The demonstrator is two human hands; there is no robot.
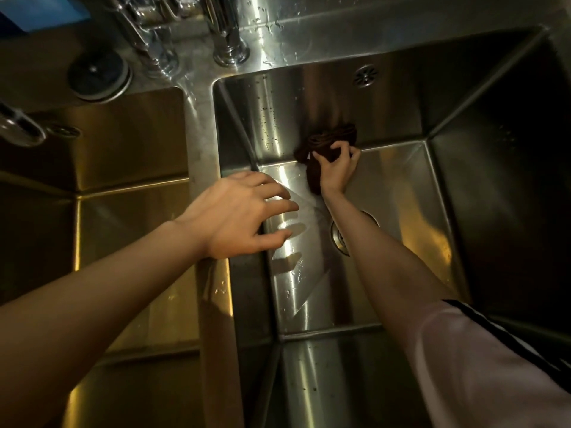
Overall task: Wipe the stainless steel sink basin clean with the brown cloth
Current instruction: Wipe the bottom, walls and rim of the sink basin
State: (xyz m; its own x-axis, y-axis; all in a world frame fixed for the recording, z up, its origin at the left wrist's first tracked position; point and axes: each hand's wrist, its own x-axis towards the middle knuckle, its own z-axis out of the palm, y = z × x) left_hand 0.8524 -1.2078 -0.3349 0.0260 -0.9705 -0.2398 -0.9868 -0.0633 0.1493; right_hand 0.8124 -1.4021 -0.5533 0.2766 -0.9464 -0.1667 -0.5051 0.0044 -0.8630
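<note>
Partly hidden — drain (339,239) behind forearm; right hand (336,169) grips brown cloth (324,143).

A bunched dark brown cloth (324,146) lies at the centre of the frame, pressed where the wet stainless steel sink basin (398,183) floor meets its back wall.

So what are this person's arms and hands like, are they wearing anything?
Both hands are bare: no gloves, rings or watch on the left hand or right hand. The left forearm is uncovered; the right arm wears a pale pink sleeve with dark stripes.
</note>
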